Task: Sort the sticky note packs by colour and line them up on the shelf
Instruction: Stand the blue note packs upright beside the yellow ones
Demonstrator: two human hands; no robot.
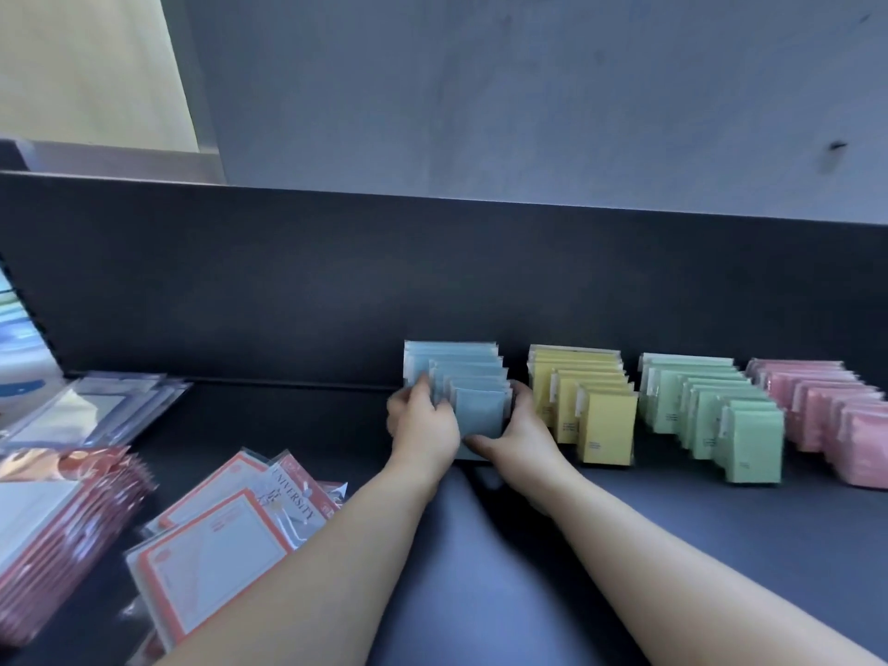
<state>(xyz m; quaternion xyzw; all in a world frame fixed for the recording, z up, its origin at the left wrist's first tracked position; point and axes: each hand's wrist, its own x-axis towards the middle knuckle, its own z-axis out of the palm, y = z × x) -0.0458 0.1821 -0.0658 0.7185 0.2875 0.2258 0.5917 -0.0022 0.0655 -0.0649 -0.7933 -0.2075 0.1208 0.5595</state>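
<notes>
Four rows of sticky note packs stand upright on the dark shelf (480,545), running from the back panel toward me. From left to right they are blue packs (468,377), yellow packs (591,401), green packs (711,406) and pink packs (836,406). My left hand (423,425) presses the left side of the blue row. My right hand (519,430) grips its right side and front. Both hands squeeze the blue row between them.
Orange-bordered memo pad packs (211,550) lie loose at the front left. A fanned stack of red-edged packs (57,535) sits at the far left, with clear plastic sleeves (96,406) behind it. The black back panel (336,281) rises behind the rows.
</notes>
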